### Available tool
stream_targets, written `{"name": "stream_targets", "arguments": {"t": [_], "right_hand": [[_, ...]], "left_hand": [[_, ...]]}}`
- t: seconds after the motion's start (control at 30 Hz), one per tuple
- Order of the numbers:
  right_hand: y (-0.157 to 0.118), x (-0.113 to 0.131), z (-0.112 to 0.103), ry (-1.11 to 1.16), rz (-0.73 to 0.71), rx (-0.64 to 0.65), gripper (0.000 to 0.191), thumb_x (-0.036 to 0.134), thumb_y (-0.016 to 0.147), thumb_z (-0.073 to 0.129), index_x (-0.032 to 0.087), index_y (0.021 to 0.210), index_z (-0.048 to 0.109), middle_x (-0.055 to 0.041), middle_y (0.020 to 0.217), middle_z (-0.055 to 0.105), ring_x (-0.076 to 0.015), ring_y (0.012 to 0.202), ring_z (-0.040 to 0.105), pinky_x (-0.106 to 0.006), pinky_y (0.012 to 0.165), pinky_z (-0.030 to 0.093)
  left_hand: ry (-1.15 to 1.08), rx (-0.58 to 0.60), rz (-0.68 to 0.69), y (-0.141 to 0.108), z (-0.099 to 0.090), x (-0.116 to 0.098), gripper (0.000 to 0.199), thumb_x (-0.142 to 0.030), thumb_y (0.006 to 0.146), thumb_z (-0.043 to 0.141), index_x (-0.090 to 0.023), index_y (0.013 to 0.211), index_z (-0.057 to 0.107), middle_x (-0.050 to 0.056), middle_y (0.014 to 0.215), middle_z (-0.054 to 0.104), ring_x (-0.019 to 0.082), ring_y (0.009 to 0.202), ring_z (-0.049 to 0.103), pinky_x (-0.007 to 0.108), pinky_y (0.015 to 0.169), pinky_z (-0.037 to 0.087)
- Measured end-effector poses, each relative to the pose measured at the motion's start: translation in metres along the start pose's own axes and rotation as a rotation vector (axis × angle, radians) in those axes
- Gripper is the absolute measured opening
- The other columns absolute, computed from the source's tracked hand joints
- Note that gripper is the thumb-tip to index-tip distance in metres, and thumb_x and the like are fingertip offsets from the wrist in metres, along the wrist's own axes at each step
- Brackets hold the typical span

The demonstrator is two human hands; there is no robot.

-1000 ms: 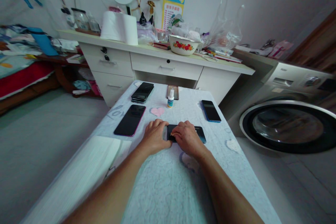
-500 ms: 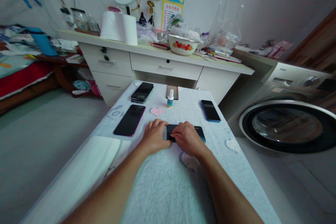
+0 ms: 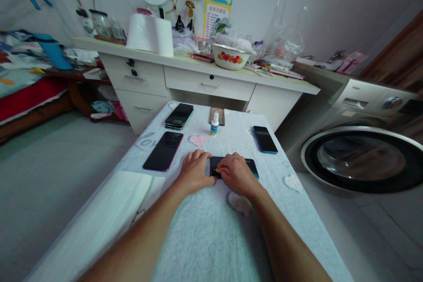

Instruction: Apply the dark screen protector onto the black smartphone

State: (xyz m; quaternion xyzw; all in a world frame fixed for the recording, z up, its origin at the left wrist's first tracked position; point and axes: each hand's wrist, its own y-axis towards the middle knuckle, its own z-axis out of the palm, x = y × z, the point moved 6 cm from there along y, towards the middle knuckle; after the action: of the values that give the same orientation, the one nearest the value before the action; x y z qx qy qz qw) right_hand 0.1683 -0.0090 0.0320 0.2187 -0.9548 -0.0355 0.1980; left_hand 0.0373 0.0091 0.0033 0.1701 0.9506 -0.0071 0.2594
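Note:
A dark smartphone (image 3: 252, 168) lies sideways on the cloth-covered table (image 3: 211, 238). My left hand (image 3: 194, 172) holds its left end, the thumb at the near edge and the fingers at the far edge. Over the phone's middle, my right hand (image 3: 237, 175) is closed with bent fingers, their tips down at the glass. Whatever those fingers pinch, if anything, is too small to name. Beyond the hands stands a small white-capped spray bottle (image 3: 214, 125). A larger phone with a pink edge (image 3: 163, 151) rests left of my left hand.
Stacked phones (image 3: 179, 116) sit at the table's far left, a blue-edged phone (image 3: 265, 139) at the right. Behind the bottle lies a phone case (image 3: 217, 116). White folded paper (image 3: 109, 211) covers the near left. A washing machine (image 3: 350, 110) stands to the right, a white desk (image 3: 191, 79) behind.
The right fingertips have shifted very slightly on the phone. My left hand and the other things stay in place.

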Motion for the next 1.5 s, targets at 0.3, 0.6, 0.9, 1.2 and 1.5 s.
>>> {"name": "stream_targets", "arguments": {"t": [0.3, 0.6, 0.9, 1.2, 1.5], "right_hand": [[0.0007, 0.0023, 0.0030, -0.012, -0.009, -0.006, 0.016, 0.016, 0.086, 0.054, 0.021, 0.085, 0.070, -0.0030, 0.083, 0.063, -0.0161, 0.084, 0.050, -0.028, 0.079, 0.034], [0.0015, 0.0040, 0.0022, -0.020, -0.022, -0.003, 0.016, 0.018, 0.087, 0.054, 0.020, 0.086, 0.070, -0.0033, 0.084, 0.063, -0.0155, 0.083, 0.051, -0.028, 0.080, 0.034], [0.0011, 0.0068, -0.0002, -0.004, -0.029, -0.001, 0.015, 0.017, 0.086, 0.054, 0.019, 0.086, 0.069, -0.0031, 0.083, 0.063, -0.0153, 0.082, 0.051, -0.027, 0.078, 0.034], [0.0012, 0.0068, 0.0000, 0.021, -0.040, -0.022, 0.014, 0.015, 0.085, 0.055, 0.018, 0.083, 0.068, -0.0026, 0.081, 0.063, -0.0147, 0.080, 0.050, -0.027, 0.077, 0.034], [0.0017, 0.0057, 0.0011, 0.028, -0.036, -0.014, 0.015, 0.015, 0.085, 0.054, 0.019, 0.083, 0.069, -0.0025, 0.082, 0.064, -0.0149, 0.081, 0.051, -0.027, 0.078, 0.035]], "left_hand": [[-0.005, -0.002, -0.005, -0.0003, -0.0001, -0.0007, 0.061, -0.039, 0.060, 0.067, -0.024, 0.117, 0.051, 0.005, 0.118, 0.051, 0.028, 0.111, 0.045, 0.038, 0.095, 0.037], [0.000, -0.006, 0.004, 0.0002, 0.0007, 0.0004, 0.061, -0.040, 0.061, 0.067, -0.025, 0.117, 0.051, 0.005, 0.117, 0.051, 0.028, 0.111, 0.045, 0.037, 0.095, 0.036], [-0.007, 0.003, -0.008, -0.0004, -0.0002, -0.0004, 0.060, -0.038, 0.061, 0.067, -0.026, 0.117, 0.050, 0.004, 0.119, 0.050, 0.028, 0.112, 0.045, 0.037, 0.096, 0.036], [0.002, 0.010, -0.011, -0.0007, -0.0011, -0.0013, 0.062, -0.037, 0.060, 0.068, -0.025, 0.118, 0.051, 0.005, 0.118, 0.050, 0.028, 0.112, 0.045, 0.037, 0.096, 0.036], [-0.006, 0.009, -0.008, -0.0006, -0.0007, -0.0006, 0.061, -0.038, 0.060, 0.067, -0.026, 0.118, 0.051, 0.005, 0.119, 0.050, 0.028, 0.112, 0.045, 0.037, 0.096, 0.036]]}}
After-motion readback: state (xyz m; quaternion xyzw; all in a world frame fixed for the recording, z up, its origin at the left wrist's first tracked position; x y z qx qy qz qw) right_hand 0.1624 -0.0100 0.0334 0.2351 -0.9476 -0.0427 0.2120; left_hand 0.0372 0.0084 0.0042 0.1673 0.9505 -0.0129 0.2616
